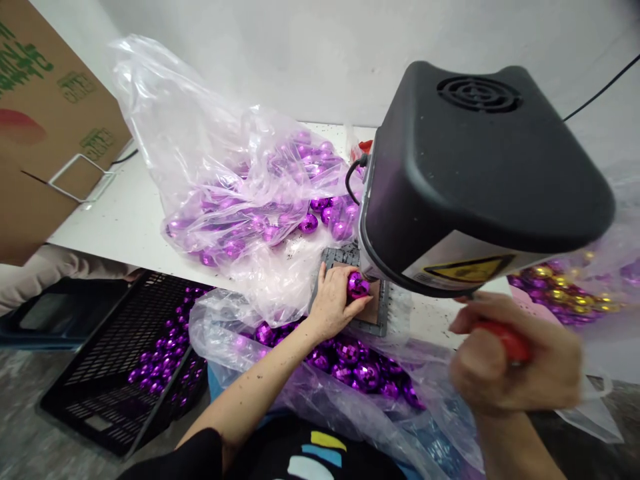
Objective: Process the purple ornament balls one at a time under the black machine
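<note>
With my left hand (333, 301) I hold a shiny purple bauble (358, 285) by its sides, fingers closed on it. It sits over the grey base plate (373, 328) of a black machine (490, 173), beside the lower edge of its housing. My right hand (520, 360), slightly blurred, is wrapped round a red handle (507, 340) at the machine's right front. In front of me a clear plastic bag (320, 393) holds many purple faceted baubles (367, 375). The machine's head hides what lies behind it.
Another clear bag (200, 147) of purple baubles lies on the white table (120, 213). A cardboard box (50, 133) stands at the left. Below is a black crate (95, 373) with purple baubles. Gold and purple baubles (565, 290) lie at the right. A seated person's leg (45, 273) shows at left.
</note>
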Demonstrator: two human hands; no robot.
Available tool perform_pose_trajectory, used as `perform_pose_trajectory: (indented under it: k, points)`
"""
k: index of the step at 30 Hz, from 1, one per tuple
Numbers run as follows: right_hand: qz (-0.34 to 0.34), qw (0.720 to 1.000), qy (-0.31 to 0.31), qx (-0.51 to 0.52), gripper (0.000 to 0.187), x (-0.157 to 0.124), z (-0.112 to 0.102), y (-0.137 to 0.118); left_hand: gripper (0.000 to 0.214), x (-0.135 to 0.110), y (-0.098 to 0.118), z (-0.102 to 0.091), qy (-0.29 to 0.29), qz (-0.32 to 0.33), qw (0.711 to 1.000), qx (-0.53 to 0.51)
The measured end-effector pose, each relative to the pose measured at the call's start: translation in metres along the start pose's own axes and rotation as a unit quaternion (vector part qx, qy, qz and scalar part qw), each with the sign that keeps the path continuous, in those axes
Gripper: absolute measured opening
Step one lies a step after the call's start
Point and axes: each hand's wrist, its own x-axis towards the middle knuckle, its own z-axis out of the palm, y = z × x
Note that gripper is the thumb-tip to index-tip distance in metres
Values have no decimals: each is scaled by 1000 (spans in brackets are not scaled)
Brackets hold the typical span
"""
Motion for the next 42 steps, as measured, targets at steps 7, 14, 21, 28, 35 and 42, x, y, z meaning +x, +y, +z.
perform_pose_trajectory:
  k: [7, 14, 21, 28, 35, 42]
  points:
    - [101, 986, 95, 92, 39, 82, 5, -28, 51, -8, 6, -15, 15, 3, 999, -50]
    - [116, 975, 95, 164, 36, 90, 8, -23, 66, -86, 18, -70, -199, 45, 978, 46]
    - [131, 975, 113, 141, 34, 90, 13, -24, 33, -19, 6, -96, -111, 75, 991, 4]
    - [164, 972, 92, 138, 38, 91, 10, -24, 43, 104, -69, -83, -27, -65, 971, 230]
    - [156, 972, 93, 150, 35, 94, 12, -22, 49, 81, -92, -81, -26, -122, 974, 187]
    - [179, 969, 80, 150, 33, 97, 11, -26, 47, 62, -81, -101, -14, -230, 884, -406]
